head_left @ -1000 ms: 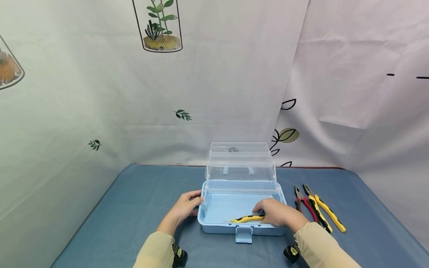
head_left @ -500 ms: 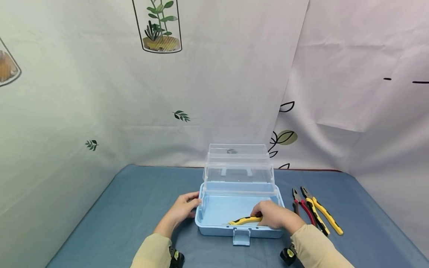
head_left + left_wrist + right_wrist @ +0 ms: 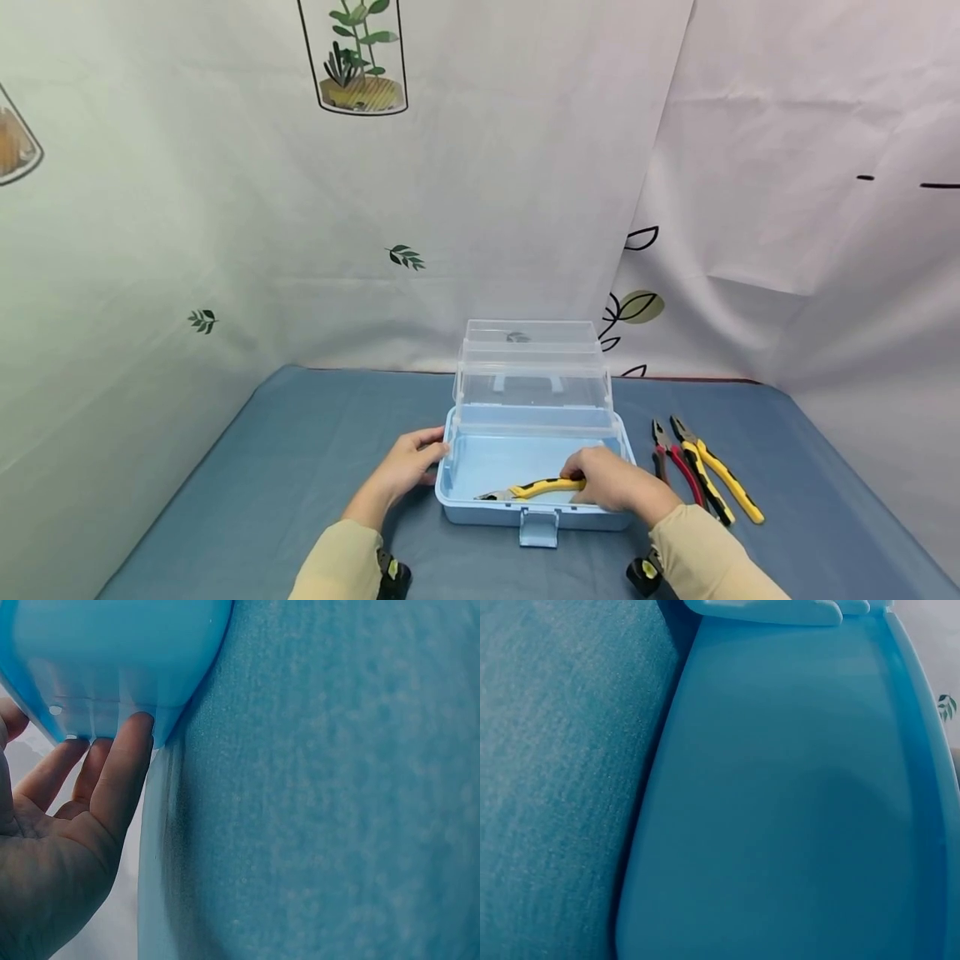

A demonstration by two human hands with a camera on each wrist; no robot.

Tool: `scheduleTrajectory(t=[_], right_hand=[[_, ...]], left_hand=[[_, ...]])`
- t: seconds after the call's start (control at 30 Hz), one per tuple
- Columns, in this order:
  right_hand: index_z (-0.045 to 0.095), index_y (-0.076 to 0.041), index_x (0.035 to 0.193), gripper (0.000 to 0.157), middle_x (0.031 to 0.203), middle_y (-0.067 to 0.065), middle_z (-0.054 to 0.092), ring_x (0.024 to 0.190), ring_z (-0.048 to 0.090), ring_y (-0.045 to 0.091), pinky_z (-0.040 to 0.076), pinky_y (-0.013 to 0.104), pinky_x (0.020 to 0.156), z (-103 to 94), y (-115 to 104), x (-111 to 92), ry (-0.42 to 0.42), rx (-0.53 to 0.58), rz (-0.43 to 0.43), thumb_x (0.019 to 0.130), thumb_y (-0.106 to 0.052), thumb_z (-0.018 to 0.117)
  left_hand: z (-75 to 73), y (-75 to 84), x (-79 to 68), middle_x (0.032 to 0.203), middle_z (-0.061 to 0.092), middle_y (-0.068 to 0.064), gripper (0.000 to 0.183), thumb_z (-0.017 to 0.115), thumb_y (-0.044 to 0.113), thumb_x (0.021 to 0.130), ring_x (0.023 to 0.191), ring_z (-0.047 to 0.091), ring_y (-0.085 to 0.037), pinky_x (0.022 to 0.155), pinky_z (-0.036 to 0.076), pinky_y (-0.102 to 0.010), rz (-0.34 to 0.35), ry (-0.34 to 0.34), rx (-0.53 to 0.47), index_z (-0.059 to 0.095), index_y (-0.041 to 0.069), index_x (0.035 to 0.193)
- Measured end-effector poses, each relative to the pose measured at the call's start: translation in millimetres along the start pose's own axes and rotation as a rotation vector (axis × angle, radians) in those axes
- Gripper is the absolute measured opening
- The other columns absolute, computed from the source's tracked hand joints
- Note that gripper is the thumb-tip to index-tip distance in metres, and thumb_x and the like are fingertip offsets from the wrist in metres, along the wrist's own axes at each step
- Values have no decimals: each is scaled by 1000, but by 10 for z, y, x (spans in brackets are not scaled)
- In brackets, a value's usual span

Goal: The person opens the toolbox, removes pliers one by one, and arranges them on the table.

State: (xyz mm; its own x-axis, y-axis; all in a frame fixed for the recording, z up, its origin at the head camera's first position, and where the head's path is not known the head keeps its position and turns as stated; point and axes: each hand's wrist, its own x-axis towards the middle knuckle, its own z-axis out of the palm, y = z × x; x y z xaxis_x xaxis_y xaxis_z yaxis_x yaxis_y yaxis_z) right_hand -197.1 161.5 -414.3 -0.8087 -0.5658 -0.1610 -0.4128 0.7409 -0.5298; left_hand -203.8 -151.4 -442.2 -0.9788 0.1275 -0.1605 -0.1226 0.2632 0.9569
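A light blue toolbox (image 3: 480, 515) stands on the table with its clear lid (image 3: 536, 362) raised. At its left end my left hand (image 3: 408, 458) holds the side wall, thumb over the rim. In the left wrist view the fingers (image 3: 124, 776) press the outside of the blue wall. My right hand (image 3: 611, 479) reaches inside the box and grips the handle end of a pair of yellow-and-black pliers (image 3: 536, 488). Their metal nose points left, low behind the front rim. The right wrist view shows a blue box wall (image 3: 780, 750); the hand is hidden there.
Right of the toolbox lie red-handled pliers (image 3: 686, 475) and a second yellow-and-black pair (image 3: 727, 479), side by side. The front latch (image 3: 538, 529) hangs down. Blue cloth (image 3: 315, 450) covers the table, and a pale printed curtain (image 3: 510, 183) stands behind it.
The pliers' metal nose has come into view above the front rim, and their handles have tilted slightly. Both hands keep their places; the whole head view has shifted a little.
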Motion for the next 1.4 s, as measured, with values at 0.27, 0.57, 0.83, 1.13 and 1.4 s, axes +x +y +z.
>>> scheduleTrajectory(t=[0.27,0.57,0.83,1.13,1.4], right_hand=[[71,-3,102,27,97,5,69,88,62,20,53,40,75,11,-11,17,-45,-7,30,76,-6,76],[71,-2,99,24,95,5,68,86,62,20,53,40,76,7,-33,35,-36,-6,48,75,-4,75],[71,-1,100,25,93,4,68,85,61,19,53,41,76,2,-48,38,-12,-19,57,76,-7,76],[71,-4,98,25,90,1,67,81,59,15,53,37,74,-22,-73,57,-37,-102,71,74,-2,76],[69,-6,90,20,81,-2,63,71,53,9,50,30,66,-2,-58,78,-17,-224,58,72,-6,79]], left_hand=[[-12,-94,29,136,50,-24,54,56,21,90,111,59,-29,78,57,-41,-1,-27,6,45,-1,138],[-35,-35,6,138,48,-23,53,56,20,90,111,59,-29,79,57,-42,-5,-15,-6,47,0,138],[-37,-15,8,135,51,-23,51,56,17,91,109,60,-29,77,57,-43,3,-5,-18,47,-1,137],[-10,-30,27,134,52,-23,50,57,17,91,108,61,-29,77,57,-43,-4,-3,-16,48,-1,137],[-2,-45,34,134,51,-24,50,55,17,92,109,60,-30,77,57,-43,5,-3,-12,47,-1,137]])
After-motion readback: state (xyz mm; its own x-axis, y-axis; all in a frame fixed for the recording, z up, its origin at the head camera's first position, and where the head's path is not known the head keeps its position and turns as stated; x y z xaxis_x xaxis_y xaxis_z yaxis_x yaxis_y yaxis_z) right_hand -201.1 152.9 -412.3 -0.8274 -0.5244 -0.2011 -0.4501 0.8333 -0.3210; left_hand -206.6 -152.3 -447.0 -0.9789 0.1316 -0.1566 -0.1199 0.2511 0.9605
